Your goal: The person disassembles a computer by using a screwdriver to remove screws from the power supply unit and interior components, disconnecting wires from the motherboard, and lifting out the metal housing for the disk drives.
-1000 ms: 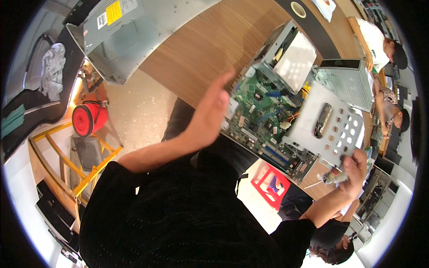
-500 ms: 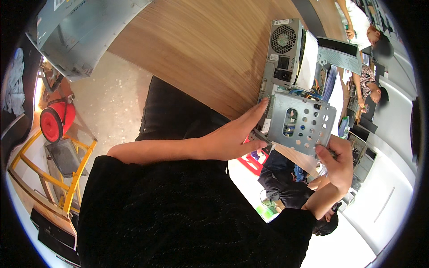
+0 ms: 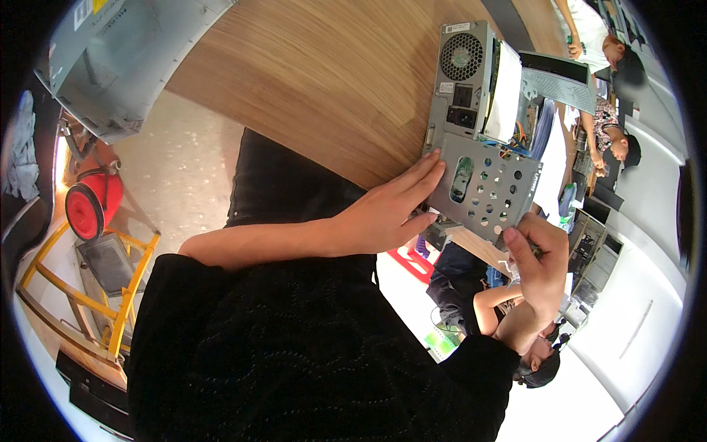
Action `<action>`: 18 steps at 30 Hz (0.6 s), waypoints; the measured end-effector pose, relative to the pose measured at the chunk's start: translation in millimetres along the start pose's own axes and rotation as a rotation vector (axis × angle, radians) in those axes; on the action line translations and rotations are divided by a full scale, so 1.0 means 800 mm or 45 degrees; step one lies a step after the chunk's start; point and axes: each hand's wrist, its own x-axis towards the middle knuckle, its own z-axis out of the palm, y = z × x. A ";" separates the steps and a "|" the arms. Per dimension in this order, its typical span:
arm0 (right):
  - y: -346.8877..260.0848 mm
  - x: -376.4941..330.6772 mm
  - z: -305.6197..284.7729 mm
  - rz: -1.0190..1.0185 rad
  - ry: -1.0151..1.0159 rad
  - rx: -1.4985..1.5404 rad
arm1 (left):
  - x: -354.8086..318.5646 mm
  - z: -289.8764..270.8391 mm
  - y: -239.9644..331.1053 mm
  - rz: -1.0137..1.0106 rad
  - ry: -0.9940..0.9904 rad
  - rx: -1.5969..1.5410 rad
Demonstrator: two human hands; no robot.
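Note:
An uncovered desktop computer chassis (image 3: 433,121) stands near the table's edge, its power supply (image 3: 462,81) with round fan grille toward the far end. Over its near end lies a grey metal drive cage (image 3: 503,166), punched with round holes and one long slot. My right hand (image 3: 541,254) grips the cage's near right corner, thumb on top; its other fingers are partly hidden. Flat and stretched out, my left hand (image 3: 390,210) rests its fingertips along the cage's left edge and the chassis side. Coloured wires (image 3: 519,140) show between cage and power supply.
A wooden table (image 3: 317,81) spreads ahead, with a large grey metal case (image 3: 118,74) at far left. A red wheel-shaped thing (image 3: 86,210) and a yellow frame (image 3: 110,317) stand on the floor at left. Other people work at right; one person (image 3: 541,361) is close beyond my right arm.
The cage has tilted down flatter onto the chassis, its holes now showing darker. Both hands moved slightly with it, keeping their places. The view has shifted a little.

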 end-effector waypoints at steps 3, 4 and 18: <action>0.016 0.002 -0.013 -0.070 0.032 -0.117 | 0.003 -0.006 0.000 -0.011 0.028 -0.017; 0.037 -0.001 -0.023 -0.078 0.053 -0.143 | 0.003 -0.012 -0.002 0.045 0.050 0.017; 0.289 -0.104 -0.016 0.365 0.951 0.824 | -0.086 -0.380 0.154 -0.215 0.738 1.753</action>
